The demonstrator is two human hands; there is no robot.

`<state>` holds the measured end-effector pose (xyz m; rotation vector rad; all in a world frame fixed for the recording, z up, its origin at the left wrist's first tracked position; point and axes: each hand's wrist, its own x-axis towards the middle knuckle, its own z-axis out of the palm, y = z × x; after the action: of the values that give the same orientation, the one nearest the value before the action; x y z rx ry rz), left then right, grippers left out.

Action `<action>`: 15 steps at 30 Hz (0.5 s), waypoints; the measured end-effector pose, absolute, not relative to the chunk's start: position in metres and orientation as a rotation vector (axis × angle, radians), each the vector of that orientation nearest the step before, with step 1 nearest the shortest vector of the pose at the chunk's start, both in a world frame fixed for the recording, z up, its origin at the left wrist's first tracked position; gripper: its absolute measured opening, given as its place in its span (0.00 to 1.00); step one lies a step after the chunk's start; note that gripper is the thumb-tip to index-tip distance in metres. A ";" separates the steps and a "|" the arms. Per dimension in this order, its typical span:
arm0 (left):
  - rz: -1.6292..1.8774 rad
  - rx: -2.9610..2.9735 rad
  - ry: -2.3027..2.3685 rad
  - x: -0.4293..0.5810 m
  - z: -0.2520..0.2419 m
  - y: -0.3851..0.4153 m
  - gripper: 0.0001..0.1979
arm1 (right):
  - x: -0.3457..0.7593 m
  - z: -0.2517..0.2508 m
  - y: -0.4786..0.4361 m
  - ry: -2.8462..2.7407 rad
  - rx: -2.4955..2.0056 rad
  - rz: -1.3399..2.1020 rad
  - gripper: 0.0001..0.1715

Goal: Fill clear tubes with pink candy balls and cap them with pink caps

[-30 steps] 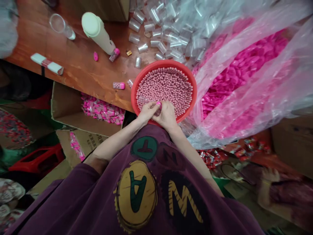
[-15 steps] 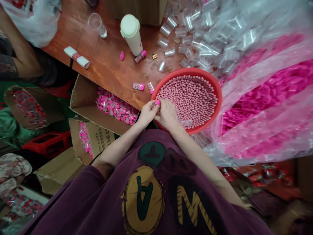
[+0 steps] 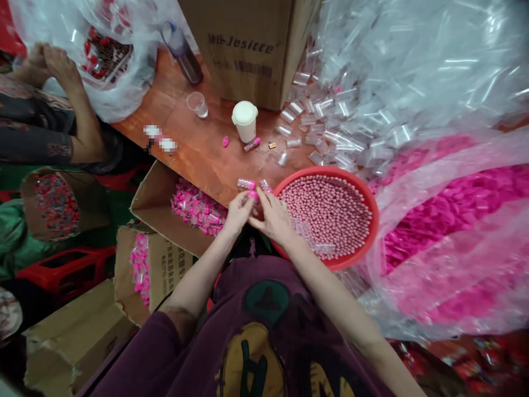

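At the far left a co-worker's hand (image 3: 58, 60) rests on a plastic bag (image 3: 108, 66) of red pieces, well apart from the work. Below the table (image 3: 206, 151) edge an open cardboard box (image 3: 152, 193) holds a heap of capped tubes (image 3: 197, 207). Just right of it, the person's left hand (image 3: 236, 214) is closed in a pinch on a small tube (image 3: 254, 203), whose pink cap (image 3: 253, 195) shows at the fingertips. The tube's body is mostly hidden. It sits over the table's near edge, between the box and the red basin (image 3: 330, 170). The right hand (image 3: 275, 218) meets it from the other side, fingers curled and pressed on the same tube, so both hands grip it together. To seat the cap well, it seems best to hold the tube upright, square the cap on the mouth and press straight along its axis. A skewed push could pop the cap off or spill the contents. Doing this over the basin of pink beads (image 3: 330, 212) would catch any spill. One filled tube (image 3: 246, 183) lies on the table just beyond the hands. Further right are loose empty clear tubes (image 3: 330, 138) and a bag of pink caps (image 3: 454, 209).
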<state>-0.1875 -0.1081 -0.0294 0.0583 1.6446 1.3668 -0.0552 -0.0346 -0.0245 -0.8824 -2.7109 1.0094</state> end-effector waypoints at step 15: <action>1.281 0.319 1.742 -0.228 -0.079 -0.098 0.27 | 0.039 -0.072 -0.031 -2.271 -1.278 1.099 0.19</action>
<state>-0.2278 -0.0979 -0.0791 0.3186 1.7421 1.2812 0.0394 -0.0312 -0.0721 -1.2776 -2.2706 1.0989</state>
